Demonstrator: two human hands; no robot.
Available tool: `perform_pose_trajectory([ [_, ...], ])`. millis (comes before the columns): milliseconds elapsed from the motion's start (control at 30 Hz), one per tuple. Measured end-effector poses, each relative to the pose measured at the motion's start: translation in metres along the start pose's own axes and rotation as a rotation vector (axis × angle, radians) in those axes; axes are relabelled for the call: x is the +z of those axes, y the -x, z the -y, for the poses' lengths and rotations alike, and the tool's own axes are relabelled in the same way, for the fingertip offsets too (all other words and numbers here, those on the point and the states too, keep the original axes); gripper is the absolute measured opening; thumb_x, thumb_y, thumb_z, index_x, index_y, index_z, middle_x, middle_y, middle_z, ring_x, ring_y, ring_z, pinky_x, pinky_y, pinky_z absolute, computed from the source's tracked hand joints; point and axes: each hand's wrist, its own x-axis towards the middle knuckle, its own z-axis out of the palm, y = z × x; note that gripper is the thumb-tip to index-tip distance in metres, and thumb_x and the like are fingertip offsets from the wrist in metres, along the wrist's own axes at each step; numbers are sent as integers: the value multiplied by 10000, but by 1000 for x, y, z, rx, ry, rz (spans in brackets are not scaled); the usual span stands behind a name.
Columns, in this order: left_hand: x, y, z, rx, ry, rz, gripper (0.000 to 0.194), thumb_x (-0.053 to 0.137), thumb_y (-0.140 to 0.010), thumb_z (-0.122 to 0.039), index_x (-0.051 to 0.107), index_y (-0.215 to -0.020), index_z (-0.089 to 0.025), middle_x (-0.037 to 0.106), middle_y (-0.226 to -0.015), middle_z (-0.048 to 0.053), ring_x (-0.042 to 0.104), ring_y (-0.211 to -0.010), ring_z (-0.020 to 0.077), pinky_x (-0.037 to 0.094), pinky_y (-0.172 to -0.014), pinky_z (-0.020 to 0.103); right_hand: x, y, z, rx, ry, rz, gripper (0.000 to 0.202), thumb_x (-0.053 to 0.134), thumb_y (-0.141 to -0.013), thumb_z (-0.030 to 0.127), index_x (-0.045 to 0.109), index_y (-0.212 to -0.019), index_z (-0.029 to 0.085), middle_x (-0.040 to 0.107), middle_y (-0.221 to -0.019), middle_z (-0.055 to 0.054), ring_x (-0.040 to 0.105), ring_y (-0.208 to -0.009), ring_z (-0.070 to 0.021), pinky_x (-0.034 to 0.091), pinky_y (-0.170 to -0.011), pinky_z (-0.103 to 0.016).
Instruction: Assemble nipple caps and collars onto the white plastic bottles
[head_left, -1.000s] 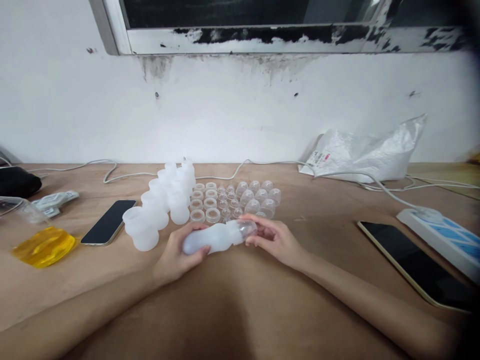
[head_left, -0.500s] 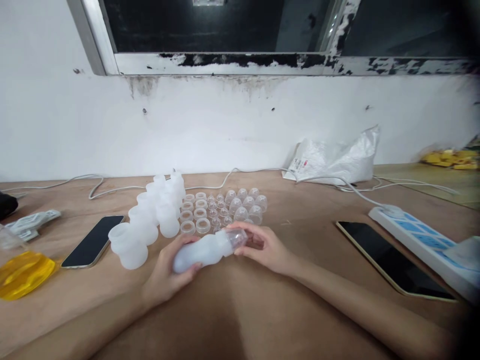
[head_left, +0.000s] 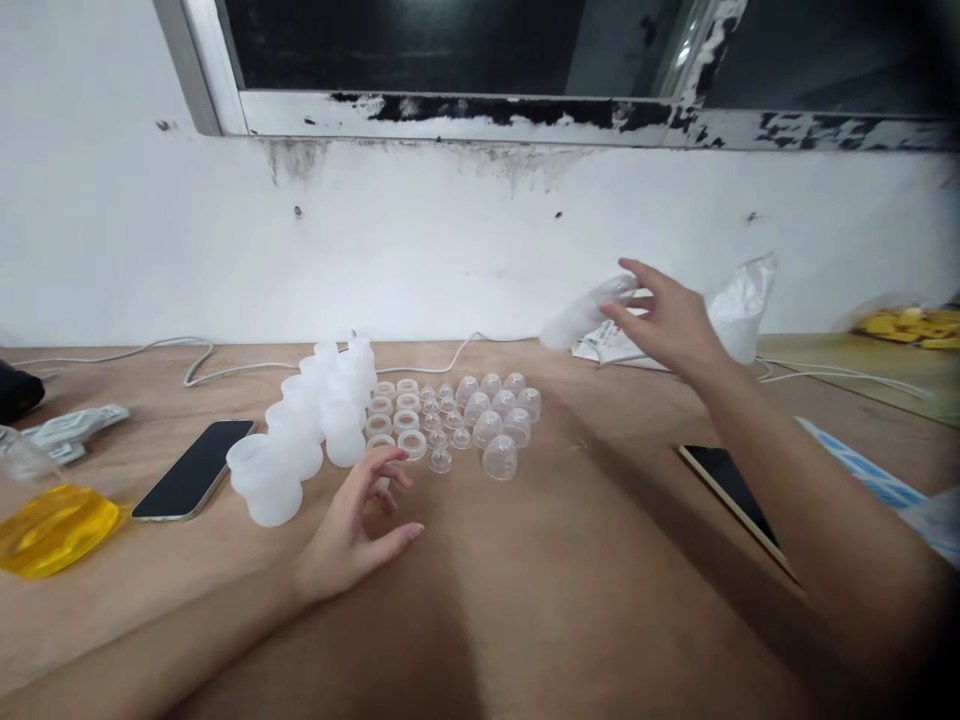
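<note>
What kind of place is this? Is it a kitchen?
Probably not a kitchen; more likely a small home workbench for putting bottles together. Rows of white plastic bottle bodies and clear dome caps are lined up on a wooden table under a worn window.

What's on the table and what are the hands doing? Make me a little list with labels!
Right hand: raised, holding a white bottle, blurred
Left hand: open, resting on the table, fingers near the rings
Bottles in rows: white, uncapped, upright
Clear caps: grouped right of the rings
Phones: one left, one right
Bag: white, by the wall
</note>
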Motion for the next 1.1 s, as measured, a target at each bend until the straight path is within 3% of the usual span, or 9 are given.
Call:
perform_pose_trajectory([
  [67, -1, -1, 0, 26, -49, 34, 419, 547, -771, -175, 388, -1155, -229, 398, -1158, 99, 480, -926, 175, 481, -679, 278, 18, -6, -19, 97, 98, 42, 576, 561, -736, 272, 364, -1265, 156, 562, -1103, -118, 601, -865, -219, 468, -795, -359],
  [167, -1, -1, -2, 50, -142, 96, 307, 540, -776, -180, 463, -1071, -214, 426, -1140, 93, 483, -922, 176, 486, -673, 275, 45, -9, -39, 147, 137, 113, 450, 576, -710, 248, 493, -1126, 97, 619, -984, -154, 616, -815, -249, 456, -789, -388],
  [367, -2, -3, -9, 3, -187, 114, 245, 535, -777, -215, 499, -1019, -200, 444, -1153, 94, 508, -892, 172, 492, -694, 296, 70, -8, -42, 128, 197, 195, 444, 549, -717, 295, 509, -1113, 99, 622, -999, -151, 615, -841, -240, 449, -787, -360],
  [867, -1, -3, -6, -24, -164, 138, 179, 460, -824, -198, 506, -997, -191, 440, -1128, 83, 513, -877, 151, 484, -722, 280, 76, -10, -30, 122, 285, 273, 474, 501, -751, 320, 464, -1158, 81, 603, -1025, -180, 566, -946, -293, 423, -798, -378],
  [967, -1, -3, -6, -13, -190, 146, 186, 469, -820, -203, 502, -1002, -191, 448, -1125, 83, 516, -887, 154, 486, -716, 278, 74, -11, -32, 118, 257, 286, 562, 522, -738, 348, 402, -1213, 72, 584, -1052, -188, 552, -972, -300, 420, -812, -396],
  [1100, -1, -1, -7, 27, -311, 156, 224, 457, -827, -224, 488, -1047, -203, 474, -1149, 83, 497, -1010, 191, 459, -825, 327, 58, -6, -15, 42, 214, 112, 679, 505, -748, 428, 300, -1288, 70, 463, -1206, -224, 436, -1123, -337, 375, -878, -467],
])
